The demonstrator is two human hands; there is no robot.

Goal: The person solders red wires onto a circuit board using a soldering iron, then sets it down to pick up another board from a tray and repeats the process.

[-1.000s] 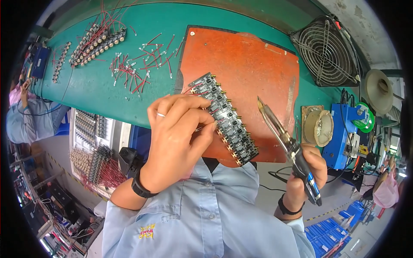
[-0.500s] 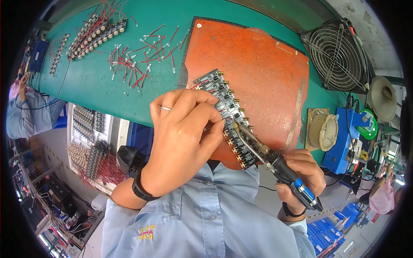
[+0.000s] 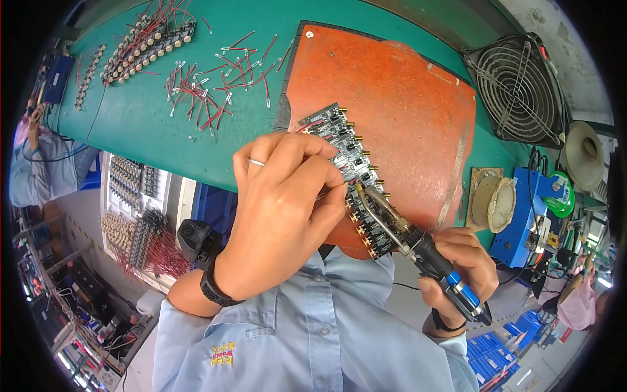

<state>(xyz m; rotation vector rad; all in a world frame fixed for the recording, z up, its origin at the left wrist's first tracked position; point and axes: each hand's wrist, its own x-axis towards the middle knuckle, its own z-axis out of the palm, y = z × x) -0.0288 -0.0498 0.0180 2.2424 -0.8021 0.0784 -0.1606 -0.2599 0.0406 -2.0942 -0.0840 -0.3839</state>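
My left hand rests on a long strip of small black circuit boards with gold connectors, its fingertips pinched together at the strip's middle; what they pinch is too small to tell. The strip lies tilted on an orange mat. My right hand grips a soldering iron with a black and blue handle. The iron's tip touches the strip right beside my left fingertips.
Loose red wires and a row of wired parts lie on the green bench. A metal fan, solder spool and blue station stand at right. A tray of boards sits lower left. Another person works at far left.
My right hand brought the soldering iron down and leftward from mid-air until its tip reached the board strip. My left hand stayed on the strip, fingers closing at the same spot.
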